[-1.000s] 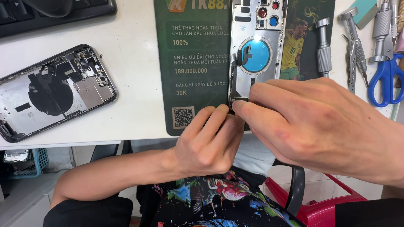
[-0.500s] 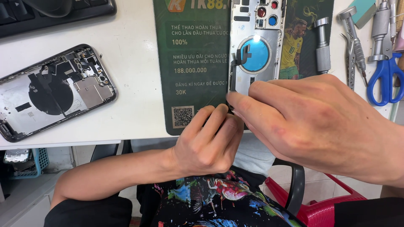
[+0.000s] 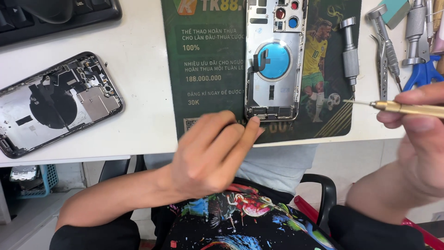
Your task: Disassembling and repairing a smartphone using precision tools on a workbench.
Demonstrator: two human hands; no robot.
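Note:
A silver phone back housing point(image 3: 274, 60) with a blue round coil lies on the dark green printed mat point(image 3: 208, 69). My left hand point(image 3: 215, 155) hovers at the table's front edge, its fingertips touching the housing's bottom end, holding nothing I can see. My right hand point(image 3: 418, 143) is off to the right, shut on a thin brass screwdriver point(image 3: 397, 107) whose tip points left, away from the housing.
A second opened phone chassis point(image 3: 53, 104) lies on the white table at the left. A black keyboard point(image 3: 51, 16) sits at the back left. Several tools lie at the back right: a silver screwdriver point(image 3: 350, 53), tweezers point(image 3: 383, 69), blue-handled scissors point(image 3: 423, 74).
My right hand has drawn back to the right with the brass screwdriver, uncovering the housing's lower end. My left hand has loosened and now rests its fingertips on the housing's bottom edge.

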